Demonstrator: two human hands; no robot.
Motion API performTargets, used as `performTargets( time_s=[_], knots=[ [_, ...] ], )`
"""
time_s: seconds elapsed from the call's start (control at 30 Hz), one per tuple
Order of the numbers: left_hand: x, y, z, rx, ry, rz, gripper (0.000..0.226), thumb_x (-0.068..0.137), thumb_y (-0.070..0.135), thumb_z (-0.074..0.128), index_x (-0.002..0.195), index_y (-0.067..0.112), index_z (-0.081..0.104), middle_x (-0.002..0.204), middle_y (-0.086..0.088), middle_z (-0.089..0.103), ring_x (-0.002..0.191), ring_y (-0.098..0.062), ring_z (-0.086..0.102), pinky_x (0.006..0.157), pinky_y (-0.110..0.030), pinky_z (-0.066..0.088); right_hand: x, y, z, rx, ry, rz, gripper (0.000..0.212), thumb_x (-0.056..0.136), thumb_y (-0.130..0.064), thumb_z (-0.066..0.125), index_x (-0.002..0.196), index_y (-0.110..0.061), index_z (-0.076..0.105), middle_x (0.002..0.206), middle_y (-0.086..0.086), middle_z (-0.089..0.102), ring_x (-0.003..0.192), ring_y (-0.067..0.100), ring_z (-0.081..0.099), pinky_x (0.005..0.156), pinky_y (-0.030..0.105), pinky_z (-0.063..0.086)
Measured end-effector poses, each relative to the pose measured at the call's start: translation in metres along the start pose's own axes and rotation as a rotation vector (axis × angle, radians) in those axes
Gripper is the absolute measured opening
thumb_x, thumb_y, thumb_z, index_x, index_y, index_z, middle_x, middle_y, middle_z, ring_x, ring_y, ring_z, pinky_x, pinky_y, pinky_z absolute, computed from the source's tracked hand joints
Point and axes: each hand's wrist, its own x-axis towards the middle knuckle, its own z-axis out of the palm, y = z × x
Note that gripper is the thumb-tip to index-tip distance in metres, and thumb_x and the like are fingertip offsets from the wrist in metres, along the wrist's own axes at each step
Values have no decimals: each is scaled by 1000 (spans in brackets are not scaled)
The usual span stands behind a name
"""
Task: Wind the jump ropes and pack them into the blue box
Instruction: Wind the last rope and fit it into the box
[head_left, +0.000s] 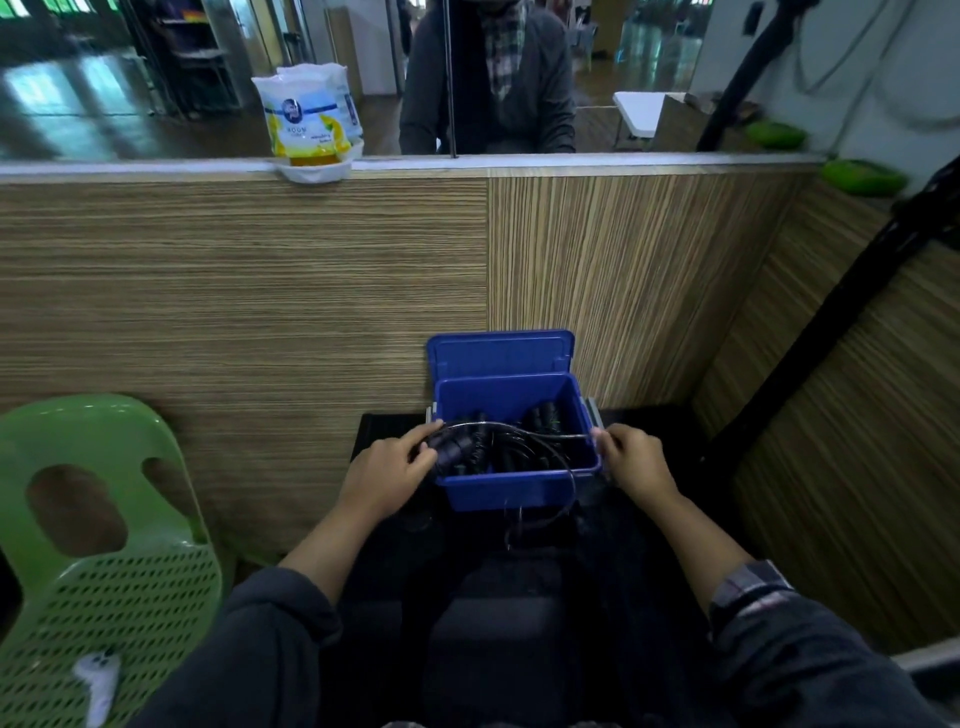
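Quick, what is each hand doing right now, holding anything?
Left hand: grips black jump rope handles at the blue box.
Right hand: pinches the rope's cord at the box's right rim.

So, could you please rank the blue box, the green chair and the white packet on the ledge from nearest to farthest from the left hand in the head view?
From the left hand:
1. Blue box, just right of it, at its fingertips.
2. Green chair, off to the left, beside the person.
3. White packet, up on the ledge, far beyond.

Ropes (511, 447) seemingly in box (514, 491), chair (98, 551) left, panel (311, 291) behind.
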Motion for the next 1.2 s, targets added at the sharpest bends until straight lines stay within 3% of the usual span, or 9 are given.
performTargets(
  time_s=[0.1, 0.2, 0.27, 0.4, 0.57, 0.77, 0.93, 1.07, 1.2],
  knots=[
    [3, -16, -3, -47, 56, -144, 38, 97, 34, 43, 133, 42, 53, 90, -10, 69, 78, -27, 63, 69, -35, 48, 9, 31, -10, 29, 104, 240, 37, 98, -27, 47, 82, 1, 64, 74, 18, 66, 73, 28, 64, 68, 34, 53],
    [3, -42, -10, 29, 25, -202, 37, 97, 38, 43, 133, 44, 54, 90, -13, 69, 78, -30, 63, 68, -35, 49, 6, 64, -22, 104, 90, 449, 39, 97, -24, 50, 68, 0, 58, 61, 17, 58, 52, 27, 59, 50, 30, 54],
    [-2, -39, -10, 106, -5, -139, 38, 98, 38, 42, 135, 44, 51, 91, -10, 70, 78, -28, 64, 66, -34, 48, 4, 72, -19, 62, 67, 450, 39, 98, -24, 48, 70, 0, 59, 61, 17, 59, 51, 27, 58, 61, 38, 55],
    [-2, -11, 4, 113, -32, 17, 43, 99, 35, 40, 142, 37, 42, 105, -10, 68, 93, -30, 63, 74, -37, 49, -2, 49, -2, -193, -40, 447, 44, 97, -37, 43, 109, 0, 63, 108, 23, 63, 100, 36, 61, 86, 39, 47],
    [-3, 19, 14, 92, -101, 146, 46, 100, 33, 39, 146, 30, 37, 103, -7, 66, 92, -27, 62, 69, -35, 42, -7, 2, 4, -349, 83, -79, 32, 95, -29, 49, 113, -4, 59, 114, 17, 58, 108, 35, 54, 89, 38, 43],
    [-10, 41, 16, 92, -147, 314, 62, 89, 50, 21, 146, 30, 35, 107, -3, 66, 91, -23, 64, 75, -36, 49, -16, -39, 27, 39, -391, -261, 42, 99, -33, 43, 137, -18, 46, 147, -2, 39, 137, 11, 33, 110, 21, 20],
    [-15, 43, 12, 70, -148, 363, 53, 95, 43, 30, 146, 32, 36, 108, -2, 66, 91, -19, 64, 77, -31, 49, -16, -30, 30, 330, -483, -95, 24, 96, -40, 46, 112, -29, 61, 117, 2, 63, 106, 11, 57, 102, 36, 42],
    [-20, 42, 12, 82, -179, 431, 62, 89, 50, 17, 143, 35, 42, 98, 2, 61, 83, -17, 61, 73, -31, 49, -15, -20, 29, 245, -348, -258, 4, 93, -35, 54, 93, -31, 52, 88, 19, 58, 74, 14, 50, 75, 38, 46],
    [-22, 47, 12, -16, -145, 427, 59, 90, 50, 24, 140, 30, 48, 99, 2, 61, 83, -15, 61, 76, -33, 51, -14, -26, 28, 116, -238, -301, 19, 94, -38, 52, 80, -26, 57, 76, 5, 62, 72, 13, 57, 75, 38, 49]
  ],
)
